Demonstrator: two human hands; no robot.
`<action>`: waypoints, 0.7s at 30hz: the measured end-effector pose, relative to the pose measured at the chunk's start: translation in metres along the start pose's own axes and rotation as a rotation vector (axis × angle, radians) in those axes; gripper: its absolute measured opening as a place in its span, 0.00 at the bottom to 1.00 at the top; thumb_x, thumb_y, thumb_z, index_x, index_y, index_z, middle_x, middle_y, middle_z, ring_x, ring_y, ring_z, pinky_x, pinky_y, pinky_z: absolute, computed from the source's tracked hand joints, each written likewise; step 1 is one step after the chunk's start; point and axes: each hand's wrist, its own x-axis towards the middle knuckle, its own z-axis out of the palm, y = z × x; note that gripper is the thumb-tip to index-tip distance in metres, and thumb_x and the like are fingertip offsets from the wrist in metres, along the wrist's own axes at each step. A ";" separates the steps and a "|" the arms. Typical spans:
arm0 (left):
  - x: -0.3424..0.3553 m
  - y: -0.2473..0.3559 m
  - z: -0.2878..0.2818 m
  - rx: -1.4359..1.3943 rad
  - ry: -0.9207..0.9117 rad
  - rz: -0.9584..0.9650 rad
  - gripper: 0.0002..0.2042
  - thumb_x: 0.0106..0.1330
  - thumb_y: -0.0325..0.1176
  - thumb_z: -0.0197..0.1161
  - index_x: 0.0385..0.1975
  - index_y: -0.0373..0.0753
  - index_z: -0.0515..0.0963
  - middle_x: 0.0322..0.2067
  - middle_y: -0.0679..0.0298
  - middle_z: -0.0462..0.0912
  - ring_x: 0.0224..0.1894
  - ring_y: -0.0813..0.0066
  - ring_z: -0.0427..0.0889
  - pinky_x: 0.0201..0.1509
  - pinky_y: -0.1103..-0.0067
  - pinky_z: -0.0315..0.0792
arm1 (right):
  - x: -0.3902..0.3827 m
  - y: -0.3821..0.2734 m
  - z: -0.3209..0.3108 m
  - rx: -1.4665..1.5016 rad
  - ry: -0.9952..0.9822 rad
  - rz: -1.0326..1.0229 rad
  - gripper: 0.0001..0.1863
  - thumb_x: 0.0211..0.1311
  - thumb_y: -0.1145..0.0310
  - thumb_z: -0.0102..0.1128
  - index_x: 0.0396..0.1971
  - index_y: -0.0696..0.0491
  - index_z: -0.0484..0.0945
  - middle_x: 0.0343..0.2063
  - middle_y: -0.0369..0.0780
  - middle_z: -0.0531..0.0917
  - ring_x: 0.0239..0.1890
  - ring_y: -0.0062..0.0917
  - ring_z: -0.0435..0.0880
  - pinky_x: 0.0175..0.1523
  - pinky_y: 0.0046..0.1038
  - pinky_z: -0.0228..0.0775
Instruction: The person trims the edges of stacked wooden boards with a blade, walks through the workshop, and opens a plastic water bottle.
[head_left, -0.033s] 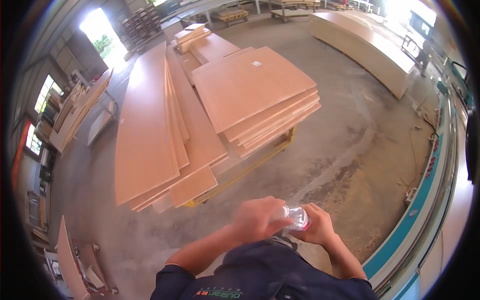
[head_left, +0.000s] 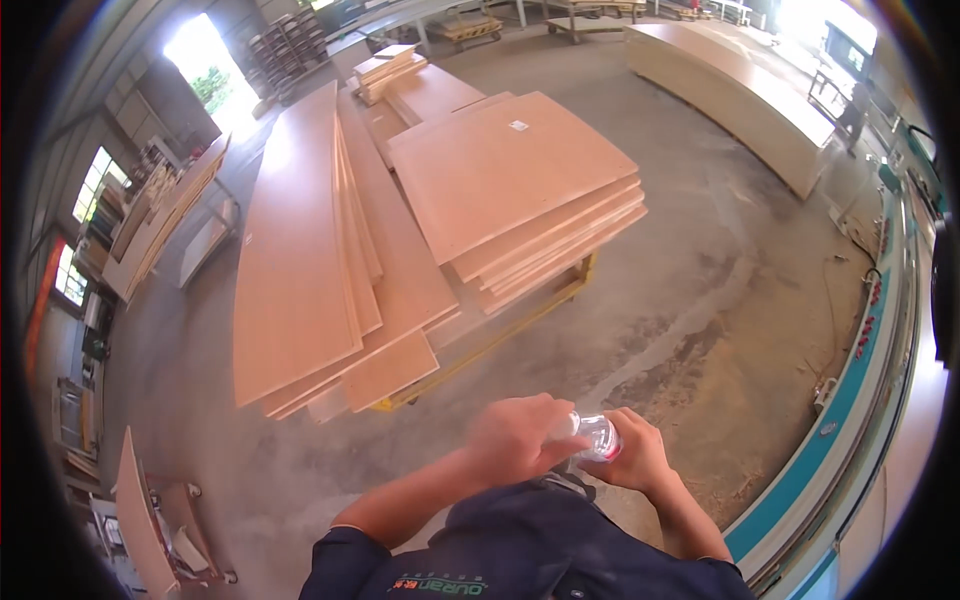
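Note:
A small clear plastic bottle (head_left: 601, 436) is held low in front of my dark shirt, with a bit of pink-red showing on its side. My right hand (head_left: 638, 450) wraps round the bottle's body. At its other end, my left hand (head_left: 522, 437) is closed with thumb and fingers about the white cap (head_left: 573, 423). The left hand is a little blurred, and its fingers partly hide the cap. Whether the cap is loose or still tight I cannot tell.
Beyond my hands, stacked wood panels (head_left: 515, 185) lie on a yellow-framed cart (head_left: 490, 352). A long machine with a teal rail (head_left: 800, 475) runs along the right. Another long panel stack (head_left: 720, 95) stands far right. A leaning board (head_left: 140, 510) is at the lower left.
The surroundings have shifted slightly to the right in the picture. Both hands keep the same hold on the bottle and cap.

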 end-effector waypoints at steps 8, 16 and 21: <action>-0.013 -0.012 0.007 -0.051 -0.116 -0.144 0.15 0.59 0.38 0.64 0.39 0.34 0.74 0.27 0.56 0.78 0.28 0.56 0.79 0.30 0.69 0.72 | 0.003 0.014 0.017 0.091 0.014 0.006 0.27 0.29 0.62 0.76 0.37 0.50 0.79 0.32 0.39 0.80 0.35 0.35 0.81 0.40 0.33 0.73; -0.027 -0.046 -0.016 -0.045 -0.250 0.004 0.15 0.59 0.36 0.63 0.41 0.35 0.74 0.32 0.54 0.79 0.34 0.54 0.78 0.35 0.68 0.72 | 0.024 0.008 0.032 0.107 -0.187 -0.026 0.26 0.31 0.62 0.75 0.37 0.51 0.79 0.31 0.41 0.80 0.34 0.37 0.80 0.39 0.33 0.73; -0.041 -0.089 -0.016 -0.086 -0.292 -0.315 0.13 0.59 0.41 0.64 0.30 0.37 0.77 0.21 0.53 0.76 0.26 0.50 0.77 0.26 0.69 0.70 | 0.042 -0.001 0.061 -0.030 -0.087 -0.007 0.23 0.35 0.61 0.72 0.36 0.51 0.80 0.31 0.41 0.80 0.34 0.38 0.79 0.40 0.35 0.72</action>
